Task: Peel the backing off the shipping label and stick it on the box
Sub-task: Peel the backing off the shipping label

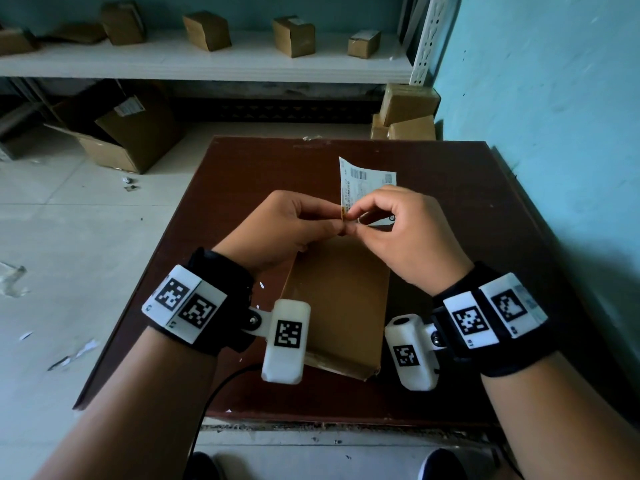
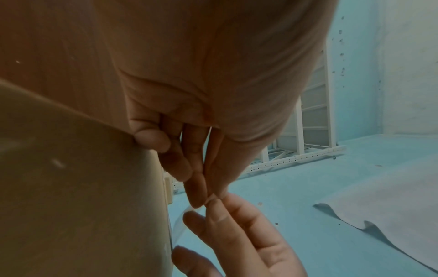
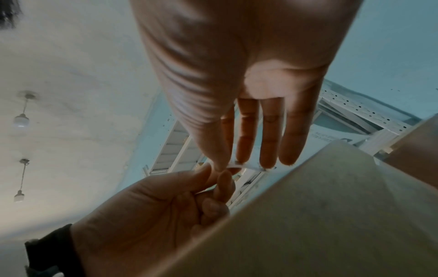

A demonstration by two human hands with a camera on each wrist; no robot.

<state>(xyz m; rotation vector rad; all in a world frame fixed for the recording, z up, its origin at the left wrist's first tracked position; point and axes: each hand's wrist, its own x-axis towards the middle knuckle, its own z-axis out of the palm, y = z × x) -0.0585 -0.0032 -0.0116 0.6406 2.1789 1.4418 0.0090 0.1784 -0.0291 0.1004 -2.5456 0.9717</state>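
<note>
A white shipping label (image 1: 363, 181) with barcodes stands upright above the far end of a flat brown cardboard box (image 1: 341, 299) on the dark wooden table (image 1: 221, 202). My left hand (image 1: 332, 221) pinches the label's near lower corner between thumb and forefinger. My right hand (image 1: 355, 221) pinches the same corner from the other side, and its other fingers are spread behind the label. In the wrist views the fingertips of both hands meet on a thin curled edge of the label (image 3: 246, 165), seen also as a pale strip of the label (image 2: 189, 209). The box (image 2: 71, 187) fills the lower left.
Small cardboard boxes (image 1: 294, 36) stand on a white shelf (image 1: 207, 65) at the back. An open carton (image 1: 128, 133) lies on the tiled floor at the left, more boxes (image 1: 408, 112) are stacked by the turquoise wall (image 1: 554, 98) on the right.
</note>
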